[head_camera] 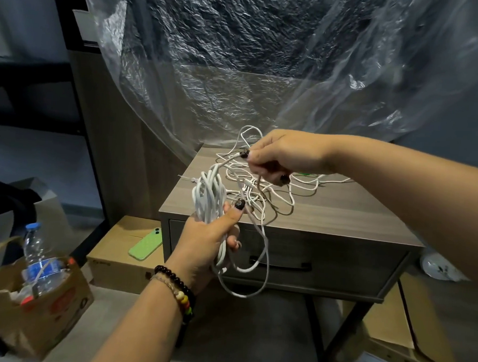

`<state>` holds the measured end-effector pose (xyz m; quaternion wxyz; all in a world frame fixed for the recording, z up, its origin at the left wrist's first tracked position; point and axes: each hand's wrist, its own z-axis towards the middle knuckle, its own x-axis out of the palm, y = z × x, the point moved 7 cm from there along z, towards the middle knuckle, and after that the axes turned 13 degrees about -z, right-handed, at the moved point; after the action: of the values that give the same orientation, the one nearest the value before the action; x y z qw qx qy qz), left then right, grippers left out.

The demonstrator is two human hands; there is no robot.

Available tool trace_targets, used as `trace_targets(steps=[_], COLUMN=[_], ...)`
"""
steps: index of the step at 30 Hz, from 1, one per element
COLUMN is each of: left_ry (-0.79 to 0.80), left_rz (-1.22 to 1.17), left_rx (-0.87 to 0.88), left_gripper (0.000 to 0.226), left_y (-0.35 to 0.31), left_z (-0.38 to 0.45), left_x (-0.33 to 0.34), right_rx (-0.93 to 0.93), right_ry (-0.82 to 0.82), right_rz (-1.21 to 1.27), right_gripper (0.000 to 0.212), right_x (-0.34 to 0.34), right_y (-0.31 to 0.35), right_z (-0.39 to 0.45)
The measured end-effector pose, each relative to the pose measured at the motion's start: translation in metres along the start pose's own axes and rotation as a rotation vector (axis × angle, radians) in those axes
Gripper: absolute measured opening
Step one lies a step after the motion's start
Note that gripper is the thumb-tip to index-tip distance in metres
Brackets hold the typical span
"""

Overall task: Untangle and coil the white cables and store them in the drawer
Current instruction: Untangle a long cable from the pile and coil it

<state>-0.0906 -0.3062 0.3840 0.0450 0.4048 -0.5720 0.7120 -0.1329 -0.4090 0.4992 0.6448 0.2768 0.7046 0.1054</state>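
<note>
Both hands' grips clamp white cables [259, 190] over a wooden nightstand [327, 213] beneath plastic sheeting [238, 70].

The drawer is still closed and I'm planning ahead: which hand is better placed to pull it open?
Probably the left hand: it hangs just in front of the drawer, though it grips the coiled cable. The right hand pinches cable above the tabletop.

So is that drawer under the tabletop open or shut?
Shut. The drawer front sits flush with the nightstand frame, its dark handle untouched, and loose cable hangs in front of it.
</note>
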Motion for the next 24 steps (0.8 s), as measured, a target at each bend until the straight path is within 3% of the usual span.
trace_targets(steps=[5,9,16,24], left_ry=[-0.011,-0.036,-0.154,-0.362], left_rz=[-0.039,-0.046,0.004,0.083], left_rx=[0.050,0.049,0.039,0.009], left_gripper=[0.026,0.023,0.011,0.011], left_y=[-0.005,-0.006,-0.006,-0.009], left_z=[0.004,0.006,0.010,0.015], left_x=[0.000,-0.005,-0.020,-0.053], right_rx=[0.145,0.256,0.367,0.457], right_ry=[-0.333,-0.600,-0.793,-1.256], right_rz=[-0.109,-0.060,-0.069,0.236], right_gripper=[0.033,0.033,0.033,0.043], right_x=[-0.046,-0.090,-0.139,-0.231], right_y=[-0.024,-0.053,-0.077,-0.125], right_z=[-0.006,-0.010,0.003,-0.016])
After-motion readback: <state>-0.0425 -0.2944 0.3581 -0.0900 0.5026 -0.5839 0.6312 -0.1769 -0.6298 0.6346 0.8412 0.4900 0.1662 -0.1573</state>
